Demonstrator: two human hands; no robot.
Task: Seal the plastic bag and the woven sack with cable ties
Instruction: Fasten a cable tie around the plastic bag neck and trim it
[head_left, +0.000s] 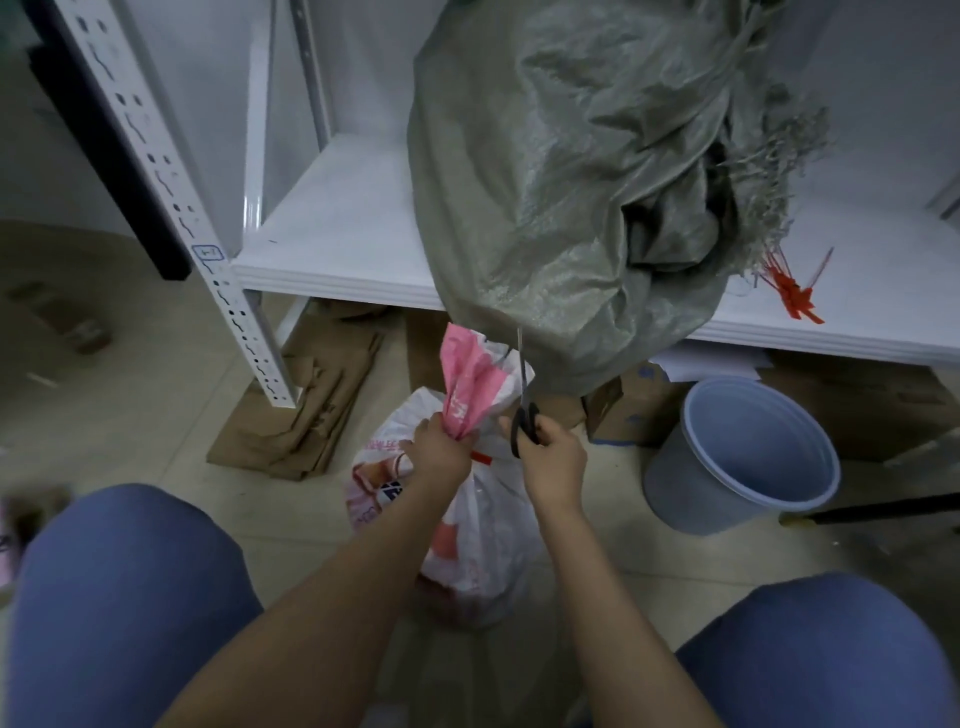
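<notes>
Plastic bag (483, 525): centre frame, on floor; neck gathered, red tie (480, 458) at it
Left hand (439, 449): clenched around the gathered neck
Right hand (553, 452): grasps black scissors (522, 410); blades point up beside neck
Woven sack (561, 197): upper centre-right, on white shelf (337, 223); mouth gaping
Spare cable ties (792, 296): red; on shelf, right of sack
</notes>
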